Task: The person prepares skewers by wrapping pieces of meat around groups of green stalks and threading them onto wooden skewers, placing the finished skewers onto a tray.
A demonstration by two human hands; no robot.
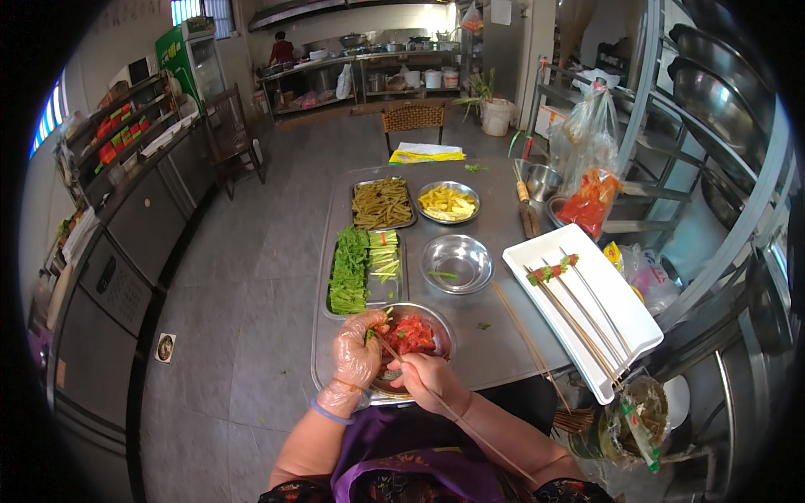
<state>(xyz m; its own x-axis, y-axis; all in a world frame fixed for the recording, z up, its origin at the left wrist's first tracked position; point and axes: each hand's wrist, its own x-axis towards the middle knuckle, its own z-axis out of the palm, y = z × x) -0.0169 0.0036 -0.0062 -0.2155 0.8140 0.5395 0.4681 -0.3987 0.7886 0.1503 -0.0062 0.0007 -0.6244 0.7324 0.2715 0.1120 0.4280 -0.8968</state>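
My left hand (358,349), in a clear plastic glove, is closed around a bundle of green stalks with what looks like meat. Bare, my right hand (427,380) pinches a long wooden skewer (462,418), whose front end reaches the bundle in my left fingers. Both hands are over a steel bowl (448,327) of red sliced meat (412,334). Just beyond, a tray (404,295) holds leafy green herbs (349,270) and cut pale-green stalks (383,254). My left palm and the skewer's tip are hidden.
A white tray (604,283) at the right holds several filled skewers (553,271). Loose skewers (528,339) overhang the table edge. Beyond stand a steel bowl (458,267) with one green stalk, yellow pieces in a bowl (448,202) and green-brown strips (382,202). A metal rack (666,251) borders the right.
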